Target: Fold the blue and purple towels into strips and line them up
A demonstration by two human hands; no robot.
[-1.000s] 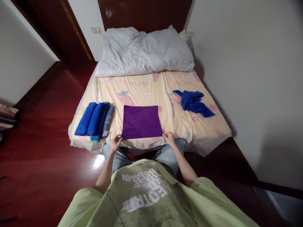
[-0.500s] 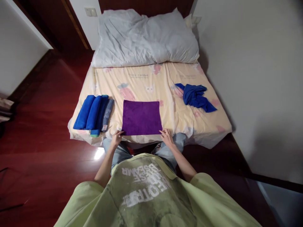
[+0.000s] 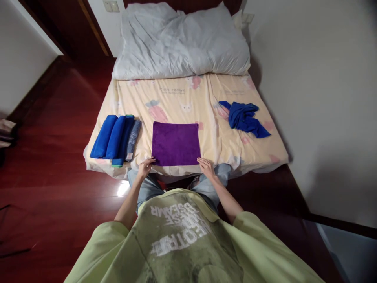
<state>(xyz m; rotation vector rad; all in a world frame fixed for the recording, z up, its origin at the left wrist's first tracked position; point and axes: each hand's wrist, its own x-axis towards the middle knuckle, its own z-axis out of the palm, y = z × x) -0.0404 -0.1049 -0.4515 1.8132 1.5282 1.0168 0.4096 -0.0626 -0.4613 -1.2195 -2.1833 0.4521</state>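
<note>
A purple towel [image 3: 176,144] lies flat as a rectangle near the bed's front edge. At its near left corner is my left hand [image 3: 145,167], with thumb and fingers pinched on the cloth. My right hand [image 3: 207,168] grips the near right corner in the same way. To the left, rolled blue towels [image 3: 115,137] lie side by side, with a rolled grey-blue towel [image 3: 133,140] next to them. Over on the right is a crumpled blue cloth [image 3: 244,118].
The bed [image 3: 176,104] wears a cream sheet printed with strawberries. A white pillow or quilt [image 3: 182,41] fills its head end. A white wall [image 3: 318,98] stands close on the right, and dark red floor [image 3: 55,141] runs along the left.
The whole view has tilted slightly, so the bed sits a little higher. My fingers have shifted slightly inward at the towel's near corners; the towel stays flat.
</note>
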